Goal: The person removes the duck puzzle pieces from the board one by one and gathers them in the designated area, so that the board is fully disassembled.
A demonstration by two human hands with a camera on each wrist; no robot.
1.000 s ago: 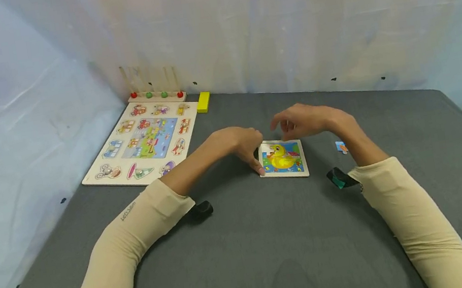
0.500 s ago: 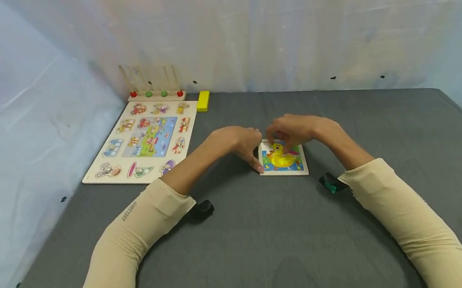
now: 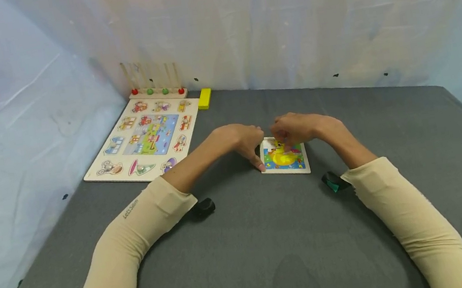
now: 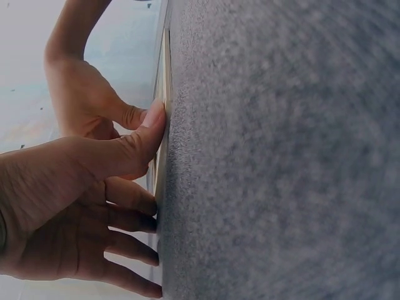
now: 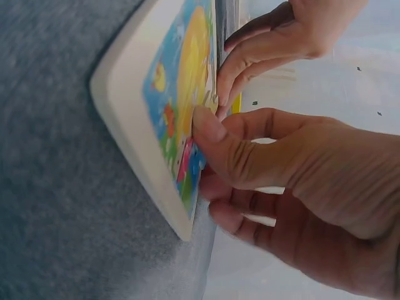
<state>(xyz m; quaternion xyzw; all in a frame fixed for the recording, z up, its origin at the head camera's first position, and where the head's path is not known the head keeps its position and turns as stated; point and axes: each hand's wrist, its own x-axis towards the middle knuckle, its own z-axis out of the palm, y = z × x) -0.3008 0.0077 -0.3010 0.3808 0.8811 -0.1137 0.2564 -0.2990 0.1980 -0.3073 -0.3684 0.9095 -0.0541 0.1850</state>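
Right of the large puzzle board [image 3: 152, 135], the duck puzzle [image 3: 284, 159] lies flat, braced by the spread grip of the left hand [image 3: 249, 141] (likely for steadiness) while the right hand [image 3: 297, 127] touches its top, whether pinching I cannot tell.

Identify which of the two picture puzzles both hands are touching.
The small duck puzzle: the left hand holds its edge, the right hand touches its picture. Neither hand touches the larger puzzle board.
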